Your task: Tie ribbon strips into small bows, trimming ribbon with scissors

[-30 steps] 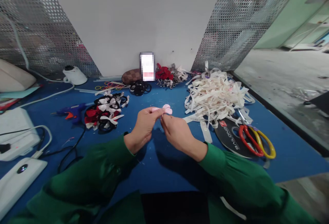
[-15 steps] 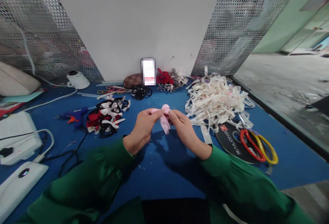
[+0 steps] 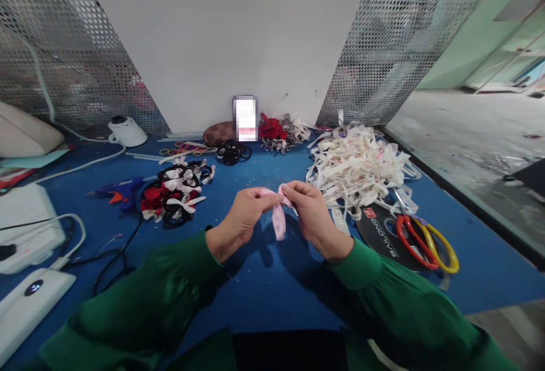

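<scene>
While your left hand (image 3: pixel 242 215) and right hand (image 3: pixel 313 215) each pinch a pink ribbon (image 3: pixel 279 224) between thumb and fingers, its tail hangs between them above the blue table (image 3: pixel 264 303).

Right side: heap of pale ribbon strips (image 3: pixel 357 167), its near edge partly hidden by your right hand; black disc (image 3: pixel 374 229) lettered "BAILONG"; scissors (image 3: pixel 422 236), one handle red, one yellow, partly over the disc.

Left side: pile of bows and black bands (image 3: pixel 172 189), red and white; blue glue gun (image 3: pixel 123 192) just beside it; white power strip (image 3: pixel 29 223), well apart from your hands.

Back: phone (image 3: pixel 246 118), upright against the white panel (image 3: pixel 221 42); red and grey ribbon bundle (image 3: pixel 272 129); coloured rubber bands (image 3: pixel 183 148).

Containers: brown checked pouch (image 3: pixel 218 133), beside the phone, contents hidden.
</scene>
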Available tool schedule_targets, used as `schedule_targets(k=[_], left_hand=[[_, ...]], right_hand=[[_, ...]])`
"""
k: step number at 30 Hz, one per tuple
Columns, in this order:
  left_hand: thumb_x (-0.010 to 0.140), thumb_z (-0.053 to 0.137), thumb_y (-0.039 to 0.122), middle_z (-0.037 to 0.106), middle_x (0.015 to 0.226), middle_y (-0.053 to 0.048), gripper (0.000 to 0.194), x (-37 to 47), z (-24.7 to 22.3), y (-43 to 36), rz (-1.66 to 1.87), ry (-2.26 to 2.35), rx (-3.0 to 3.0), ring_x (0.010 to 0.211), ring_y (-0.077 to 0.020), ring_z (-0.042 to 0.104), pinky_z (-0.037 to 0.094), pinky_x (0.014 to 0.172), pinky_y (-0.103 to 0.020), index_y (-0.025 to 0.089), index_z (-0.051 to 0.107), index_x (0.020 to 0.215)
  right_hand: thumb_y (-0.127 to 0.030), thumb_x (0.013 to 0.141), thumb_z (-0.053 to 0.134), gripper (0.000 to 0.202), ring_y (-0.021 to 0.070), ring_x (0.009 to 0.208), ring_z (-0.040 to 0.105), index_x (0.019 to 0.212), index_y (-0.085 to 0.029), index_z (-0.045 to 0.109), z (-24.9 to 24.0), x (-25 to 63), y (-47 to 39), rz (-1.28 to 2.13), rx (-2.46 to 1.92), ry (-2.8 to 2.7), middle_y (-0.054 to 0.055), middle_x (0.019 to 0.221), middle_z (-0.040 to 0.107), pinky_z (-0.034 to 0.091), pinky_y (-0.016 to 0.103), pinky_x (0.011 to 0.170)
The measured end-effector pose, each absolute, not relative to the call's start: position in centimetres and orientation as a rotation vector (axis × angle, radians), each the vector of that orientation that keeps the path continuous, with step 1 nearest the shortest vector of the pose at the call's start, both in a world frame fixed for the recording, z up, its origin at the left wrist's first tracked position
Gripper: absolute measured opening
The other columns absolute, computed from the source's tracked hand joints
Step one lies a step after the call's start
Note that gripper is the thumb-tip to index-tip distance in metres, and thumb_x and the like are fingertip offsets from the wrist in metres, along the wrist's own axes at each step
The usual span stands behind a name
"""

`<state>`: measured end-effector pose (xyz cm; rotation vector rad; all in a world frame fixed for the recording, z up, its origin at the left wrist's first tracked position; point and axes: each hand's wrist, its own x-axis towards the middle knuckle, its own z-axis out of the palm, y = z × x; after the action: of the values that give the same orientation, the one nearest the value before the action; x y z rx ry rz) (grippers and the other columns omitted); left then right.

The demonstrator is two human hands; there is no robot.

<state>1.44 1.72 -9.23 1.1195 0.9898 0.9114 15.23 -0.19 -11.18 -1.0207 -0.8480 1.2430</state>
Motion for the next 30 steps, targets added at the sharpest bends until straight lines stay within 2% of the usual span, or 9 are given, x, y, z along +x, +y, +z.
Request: schedule_targets(k=[2,7,11,16,23,28,30], left_hand=[[0.062,0.083,0.033,0.060,0.054,-0.003,0.021,1.5,-9.3,1.7,0.923,0.993,1.086,0.055,-0.0136,0.047,0.038,0.058,-0.029,0.018,0.072,0.054],[0.064,0.083,0.035,0.067,0.060,-0.004,0.022,1.5,-9.7,1.6,0.988,1.025,1.074,0.061,-0.0163,0.056,0.044,0.066,-0.031,0.018,0.072,0.055],[0.070,0.081,0.044,0.064,0.059,-0.003,0.030,1.4,-9.7,1.7,0.948,1.015,1.177,0.061,-0.0144,0.053,0.041,0.064,-0.028,0.017,0.072,0.059],[0.073,0.075,0.061,0.060,0.061,-0.003,0.046,1.1,-9.4,2.2,0.941,1.051,1.169,0.062,-0.0149,0.050,0.038,0.061,-0.028,0.017,0.069,0.060],[0.068,0.081,0.038,0.066,0.067,-0.002,0.022,1.0,-9.9,2.5,1.107,1.151,1.145,0.063,-0.0130,0.051,0.040,0.064,-0.026,0.016,0.075,0.070],[0.067,0.080,0.037,0.067,0.066,-0.002,0.021,1.0,-9.5,2.4,1.096,1.128,1.120,0.064,-0.0135,0.052,0.041,0.064,-0.026,0.016,0.075,0.067],[0.066,0.081,0.037,0.066,0.065,-0.003,0.021,1.0,-9.5,2.4,1.093,1.116,1.097,0.064,-0.0140,0.053,0.041,0.065,-0.027,0.017,0.075,0.065]], right_hand=[[-0.038,0.069,0.082,0.030,0.0105,0.058,0.042,0.057,-0.018,0.062,-11.1,15.2,-0.2,1.297,-1.022,-0.818,-0.004,0.057,0.052,0.034,0.026,0.058],[-0.054,0.071,0.080,0.038,0.0126,0.060,0.051,0.066,-0.018,0.068,-10.7,15.2,-0.3,1.434,-1.042,-0.819,-0.001,0.064,0.060,0.042,0.027,0.059],[-0.046,0.066,0.085,0.033,0.0112,0.057,0.049,0.064,-0.018,0.068,-11.1,15.3,-0.3,1.330,-1.067,-0.813,-0.002,0.061,0.057,0.041,0.026,0.058],[-0.045,0.068,0.082,0.033,0.0106,0.057,0.044,0.061,-0.019,0.064,-11.4,15.7,0.1,1.245,-1.089,-0.807,-0.004,0.060,0.054,0.037,0.026,0.057],[-0.048,0.072,0.081,0.034,0.0108,0.055,0.046,0.067,-0.018,0.065,-10.9,15.4,-0.2,1.316,-1.097,-0.896,-0.002,0.062,0.058,0.036,0.026,0.055],[-0.044,0.079,0.075,0.032,0.0105,0.043,0.045,0.064,-0.020,0.061,-10.5,15.2,-0.7,1.306,-1.048,-1.006,-0.004,0.049,0.055,0.034,0.027,0.048],[-0.044,0.078,0.076,0.032,0.0105,0.040,0.044,0.063,-0.020,0.061,-10.4,15.2,-0.8,1.341,-1.039,-1.015,-0.004,0.048,0.055,0.033,0.026,0.044]])
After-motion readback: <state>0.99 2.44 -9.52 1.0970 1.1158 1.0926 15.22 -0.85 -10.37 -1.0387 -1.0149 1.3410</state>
